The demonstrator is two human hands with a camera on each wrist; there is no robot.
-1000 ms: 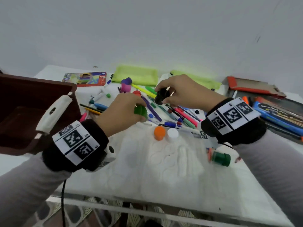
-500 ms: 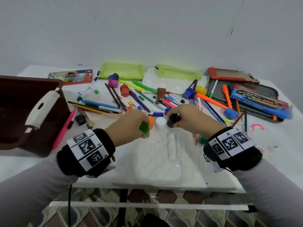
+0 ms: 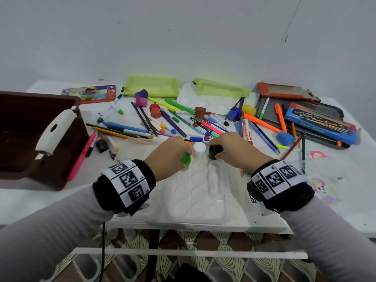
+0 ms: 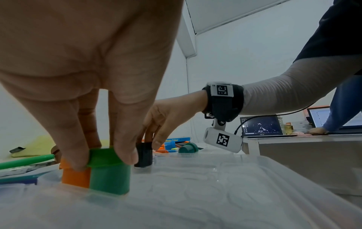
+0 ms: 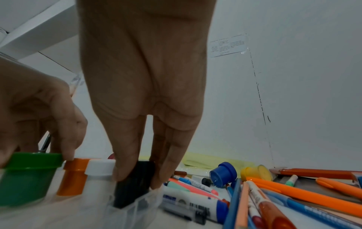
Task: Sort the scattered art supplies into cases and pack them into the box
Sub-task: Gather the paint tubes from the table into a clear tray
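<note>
White table [image 3: 61,200] against pale wall [image 3: 183,37], thin dark crack line [image 3: 289,27] running down wall at right. Patterned tile floor [image 3: 203,241] visible under table edge. Open laptop [image 4: 261,126] with dark screen on neighbouring desk [image 4: 303,139]; second laptop [image 4: 321,117] just beyond. Printed notice [image 5: 228,45] stuck on wall.

Four small paint pots stand upright at the far end of the clear plastic tray [image 3: 203,208]: green pot [image 3: 185,159], orange pot [image 4: 76,175] just behind it, white pot [image 3: 199,149] beside them, black pot [image 3: 214,152] at the right. Loose pens [image 3: 262,121] lie scattered beyond the tray; the brown box [image 3: 24,137] stands left of it.
</note>
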